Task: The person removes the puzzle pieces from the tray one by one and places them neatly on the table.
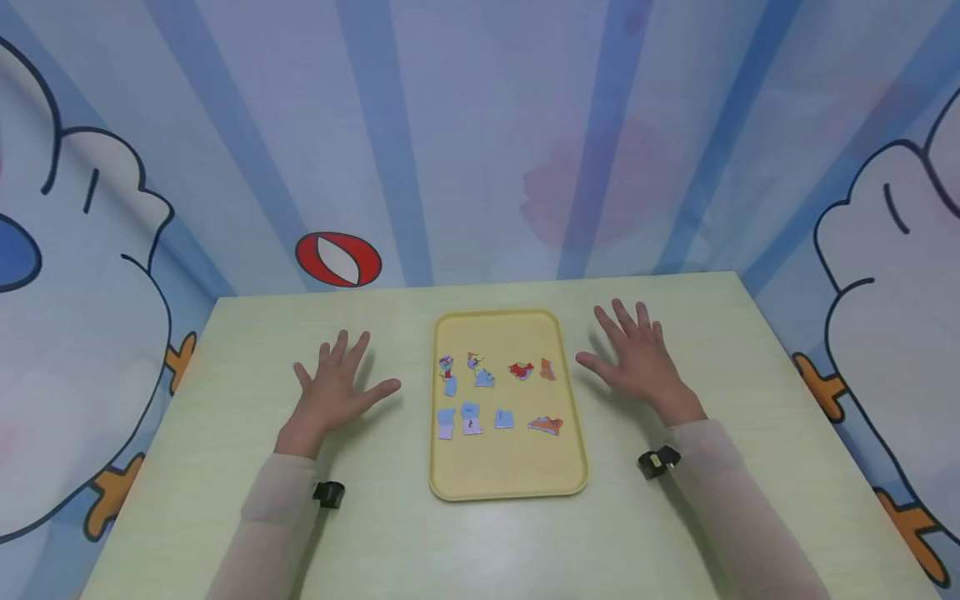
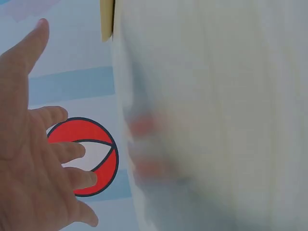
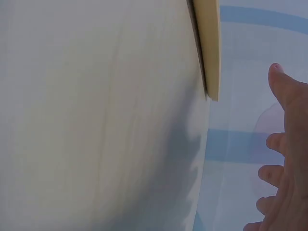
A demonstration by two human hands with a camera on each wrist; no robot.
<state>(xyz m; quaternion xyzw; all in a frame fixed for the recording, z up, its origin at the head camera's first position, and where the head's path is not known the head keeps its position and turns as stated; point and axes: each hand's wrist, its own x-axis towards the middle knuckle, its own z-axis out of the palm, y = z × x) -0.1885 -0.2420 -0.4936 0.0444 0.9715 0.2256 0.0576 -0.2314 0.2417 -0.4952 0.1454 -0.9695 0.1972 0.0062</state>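
A yellow tray (image 1: 507,482) lies in the middle of the pale green table (image 1: 225,350). Several small coloured puzzle pieces lie on it in two rows: a red piece (image 1: 521,369), an orange piece (image 1: 546,425) and several blue pieces (image 1: 470,418). My left hand (image 1: 337,387) rests flat on the table left of the tray, fingers spread, holding nothing. My right hand (image 1: 633,357) lies flat to the right of the tray, also spread and holding nothing. The left hand (image 2: 33,159) and right hand (image 3: 284,163) show straight fingers in the wrist views, with the tray edge (image 3: 210,48) close by.
A curtain with blue stripes and cartoon figures hangs behind and beside the table, with a red and white oval (image 1: 338,259) at the back left. A small black device sits on each wrist (image 1: 328,493) (image 1: 657,461). The table's far edge runs just behind the tray.
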